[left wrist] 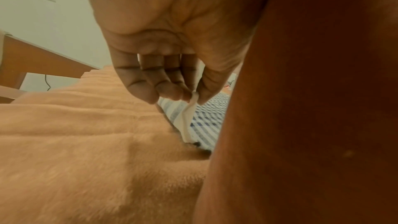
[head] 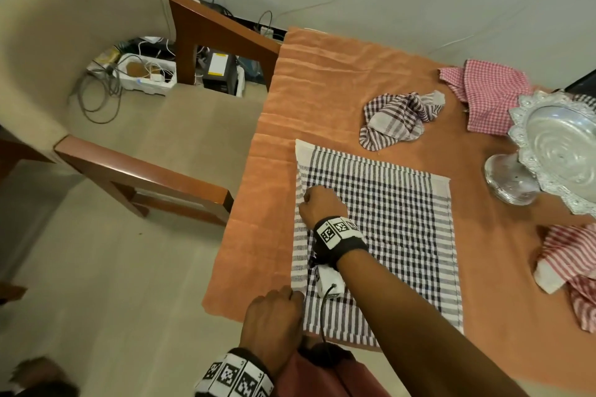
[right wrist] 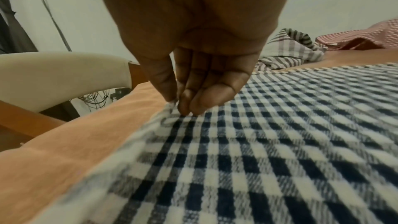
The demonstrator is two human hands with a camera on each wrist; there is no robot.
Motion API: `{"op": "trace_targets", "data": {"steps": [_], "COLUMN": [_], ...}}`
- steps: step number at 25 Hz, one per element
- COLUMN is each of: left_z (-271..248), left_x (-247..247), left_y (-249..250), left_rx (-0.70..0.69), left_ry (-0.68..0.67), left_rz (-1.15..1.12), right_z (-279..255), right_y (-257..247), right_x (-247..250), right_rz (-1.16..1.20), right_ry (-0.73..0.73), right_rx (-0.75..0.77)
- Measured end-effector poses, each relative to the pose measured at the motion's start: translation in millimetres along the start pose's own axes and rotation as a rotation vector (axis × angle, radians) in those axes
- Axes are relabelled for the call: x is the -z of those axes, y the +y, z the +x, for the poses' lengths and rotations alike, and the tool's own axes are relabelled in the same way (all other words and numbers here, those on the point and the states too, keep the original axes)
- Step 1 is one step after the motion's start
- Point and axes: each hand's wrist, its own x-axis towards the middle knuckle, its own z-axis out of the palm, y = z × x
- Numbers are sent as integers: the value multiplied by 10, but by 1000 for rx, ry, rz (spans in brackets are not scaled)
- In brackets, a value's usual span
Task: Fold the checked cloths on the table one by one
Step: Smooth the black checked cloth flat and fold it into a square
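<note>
The blue checked cloth (head: 380,235) lay spread flat on the counter (head: 322,80). Both hands pinched its left edge, the left hand (head: 274,322) near, the right hand (head: 319,205) farther, seemingly to fold it across.

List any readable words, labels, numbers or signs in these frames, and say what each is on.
No readable text in any view.
Left wristband: black-and-white square code markers, no letters.
Right wristband: the same kind of markers, no letters.
Black box under the chair: yellow-and-white label, print too small to read.
Checked cloth under both hands: pattern only.
</note>
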Motion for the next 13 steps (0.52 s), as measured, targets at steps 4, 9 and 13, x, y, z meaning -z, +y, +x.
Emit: {"op": "trace_targets", "data": {"steps": [4,9,13], "left_z": [22,57,53], "left_x": [-30,-56,-161], "left_y": [91,298,585], "left_rx": [-5,-62,-100], "left_ry": [18,8,-68], "left_rz": [-49,-39,-3], "right_z": [56,127,165], "right_y": [154,461,659], "right_x": [48,79,96], "right_rz": [150,450,656], "right_ry": [7,11,-73], "right_rx": [-68,-163,-159]}}
